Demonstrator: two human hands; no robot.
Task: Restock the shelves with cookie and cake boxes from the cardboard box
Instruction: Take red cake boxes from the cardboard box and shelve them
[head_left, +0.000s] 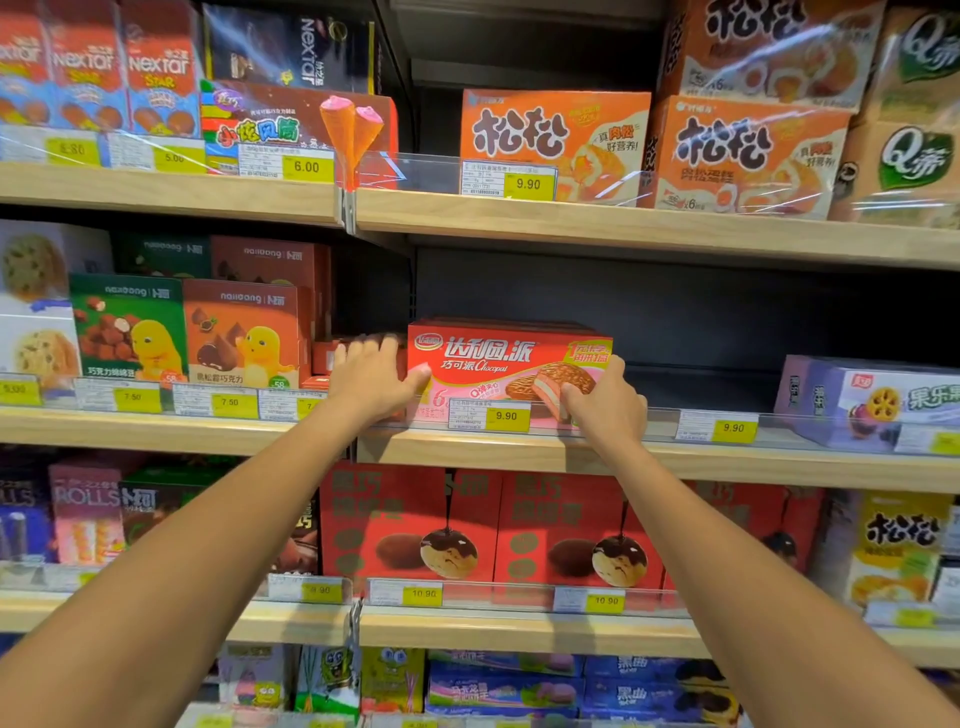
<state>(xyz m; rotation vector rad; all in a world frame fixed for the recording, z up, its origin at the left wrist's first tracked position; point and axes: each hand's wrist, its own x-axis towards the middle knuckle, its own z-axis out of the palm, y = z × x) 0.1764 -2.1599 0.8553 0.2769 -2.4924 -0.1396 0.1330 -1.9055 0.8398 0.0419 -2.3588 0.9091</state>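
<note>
Pale wood edges the shelving, and the middle shelf (675, 460) tells most about progress: to the right of the divider it is largely bare, a dark back panel showing above one red chocolate-pie box (506, 364) on the left and a purple cookie box (867, 400) far off at the right end, with an open stretch between them. Judging from that gap, restocking of this bay is at an early stage; room remains for several more boxes beside and perhaps on top of the red one. The cardboard box that supplies the stock is not in view, so how much is left in it cannot be told. The shelf above (623, 228) carries orange cake boxes (556, 140) and also shows an empty slot at its left end, which may want filling too. The lower shelf (519, 629), with its row of red chocolate puff boxes (410, 525), looks full. The red chocolate-pie box stands at the front of the middle shelf, behind the clear rail and its yellow price tag (506, 415). The left hand (371, 376) lies flat against the box's left end, thumb on the front face; the right hand (605, 402) presses the lower right corner, fingers spread. Both hands are clamped on the box from opposite sides, seemingly squaring it into place.
</note>
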